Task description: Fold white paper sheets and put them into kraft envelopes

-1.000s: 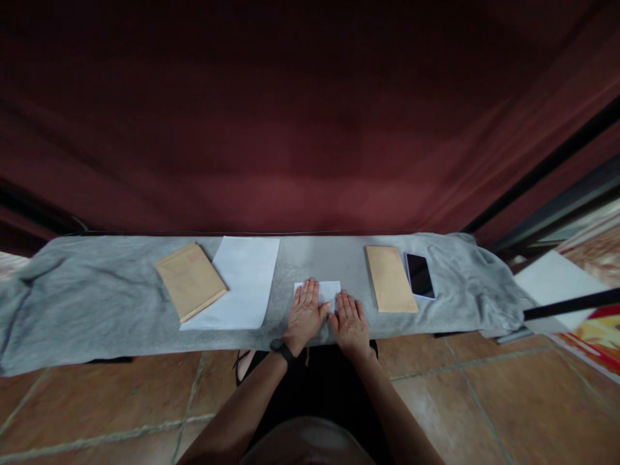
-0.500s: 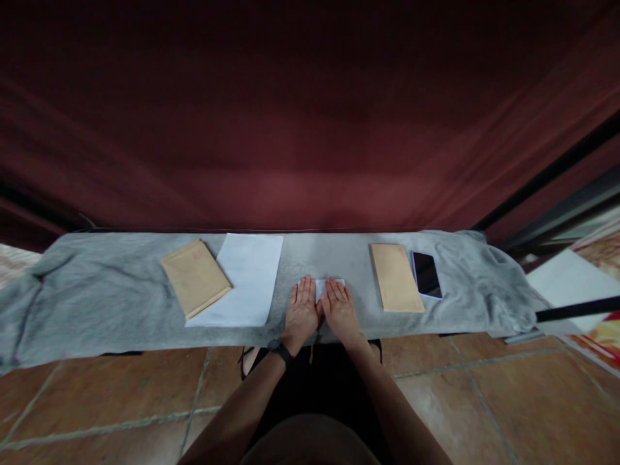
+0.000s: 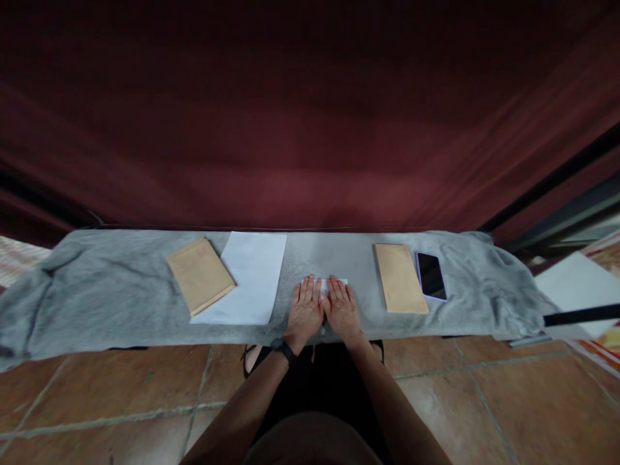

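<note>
Both my hands lie flat, side by side, on a small piece of white paper at the front middle of the grey cloth. My left hand, with a dark watch on its wrist, has its fingers stretched out over the paper's left part. My right hand presses the right part, fingers stretched forward, its thumb close against the left one. Most of the paper is hidden under the hands; only its far edge and a bit between the fingers show.
To the left, a stack of brown envelopes overlaps white paper sheets. On the right lie another brown envelope and a phone. Grey cloth covers the narrow table; a dark red curtain hangs behind it.
The whole view has shifted slightly, with things sitting a little further right. My thumbs are now closer together; both hands stay flat on the small paper.
</note>
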A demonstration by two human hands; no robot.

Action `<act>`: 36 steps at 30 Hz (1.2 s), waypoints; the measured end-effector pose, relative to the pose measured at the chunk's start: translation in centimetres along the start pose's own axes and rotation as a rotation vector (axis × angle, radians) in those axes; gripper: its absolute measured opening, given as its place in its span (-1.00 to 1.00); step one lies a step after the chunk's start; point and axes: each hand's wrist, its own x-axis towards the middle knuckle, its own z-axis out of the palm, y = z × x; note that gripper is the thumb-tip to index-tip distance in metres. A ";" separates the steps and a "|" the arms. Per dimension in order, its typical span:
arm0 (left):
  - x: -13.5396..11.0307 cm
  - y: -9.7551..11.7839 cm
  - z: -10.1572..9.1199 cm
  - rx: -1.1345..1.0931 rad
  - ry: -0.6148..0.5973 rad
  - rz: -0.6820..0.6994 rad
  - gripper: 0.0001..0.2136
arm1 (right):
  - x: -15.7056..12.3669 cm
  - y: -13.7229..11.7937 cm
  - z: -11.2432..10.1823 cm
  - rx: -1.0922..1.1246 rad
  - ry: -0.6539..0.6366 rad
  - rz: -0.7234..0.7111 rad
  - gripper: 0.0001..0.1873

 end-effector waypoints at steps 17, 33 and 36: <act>-0.1 -0.6 0.6 -0.024 0.047 -0.063 -0.43 | -1.9 2.7 0.0 -0.100 0.062 0.077 -0.39; 4.2 -2.0 -3.2 -0.084 -0.100 -0.095 -0.67 | -2.1 2.6 -0.2 -0.066 0.115 0.089 -0.42; 5.4 -2.6 -3.7 -0.101 -0.128 -0.086 -0.71 | -2.1 2.6 -0.3 -0.069 0.117 0.095 -0.43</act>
